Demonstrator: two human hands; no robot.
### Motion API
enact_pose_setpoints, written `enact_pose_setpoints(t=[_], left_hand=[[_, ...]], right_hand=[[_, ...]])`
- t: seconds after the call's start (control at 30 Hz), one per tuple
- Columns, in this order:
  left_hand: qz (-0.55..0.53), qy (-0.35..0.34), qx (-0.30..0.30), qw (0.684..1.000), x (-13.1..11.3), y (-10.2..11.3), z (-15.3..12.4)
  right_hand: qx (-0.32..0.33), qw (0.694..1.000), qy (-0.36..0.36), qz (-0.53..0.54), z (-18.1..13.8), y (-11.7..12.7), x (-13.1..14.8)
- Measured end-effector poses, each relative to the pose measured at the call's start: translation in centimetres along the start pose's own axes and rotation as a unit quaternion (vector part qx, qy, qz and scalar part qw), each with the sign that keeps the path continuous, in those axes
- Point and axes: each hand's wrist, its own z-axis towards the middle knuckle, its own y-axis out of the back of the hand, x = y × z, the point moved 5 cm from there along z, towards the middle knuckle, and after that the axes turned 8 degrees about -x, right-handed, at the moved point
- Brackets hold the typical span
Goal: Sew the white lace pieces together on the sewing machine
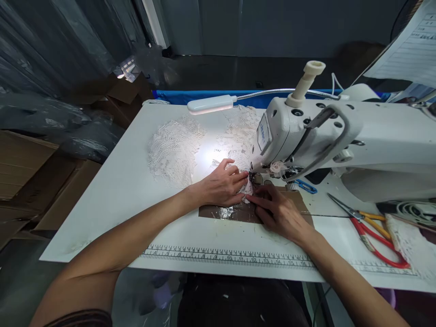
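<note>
A small piece of white lace (248,192) lies at the needle area of the white sewing machine (282,122). My left hand (225,185) rests over its left side, with bent fingers holding the lace down beside the presser foot. From the right, my right hand (276,210) holds the near edge of the same lace, index finger stretched toward it and the other fingers curled. The fingertips partly hide the lace. Larger heaps of lace (175,150) spread over the table (132,181) to the left and behind the needle.
A lamp (210,105) on a bent neck lights the work. Brown tape (221,212) covers the surface under my hands. Red-and-yellow-handled scissors (368,227) and a blue thread snipper (305,186) lie at right. A ruler strip (218,256) lines the front edge. Cardboard boxes (68,190) stand left.
</note>
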Motion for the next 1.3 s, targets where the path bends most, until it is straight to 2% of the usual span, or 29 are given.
enact_pose_setpoints(t=[0.33, 0.57, 0.7, 1.13, 1.3], left_hand=[[0.031, -0.023, 0.005, 0.999, -0.44, -0.01, 0.15], [0.006, -0.032, -0.058, 0.998, -0.94, -0.33, -0.13], [-0.004, -0.041, -0.072, 0.997, -1.05, -0.49, -0.31], [-0.010, -0.012, -0.030, 0.999, -0.39, -0.56, 0.00], [0.017, 0.000, -0.038, 0.999, -0.20, -0.61, 0.24]], right_hand=[[-0.007, 1.000, 0.015, 0.004, 0.03, 0.06, -0.24], [-0.009, 1.000, 0.023, 0.018, -0.06, 0.10, -0.69], [-0.003, 1.000, 0.023, 0.018, -0.04, 0.07, -0.57], [-0.004, 0.999, 0.009, -0.035, 0.52, -0.03, -0.60], [0.002, 0.999, -0.005, -0.046, 0.89, 0.05, -0.45]])
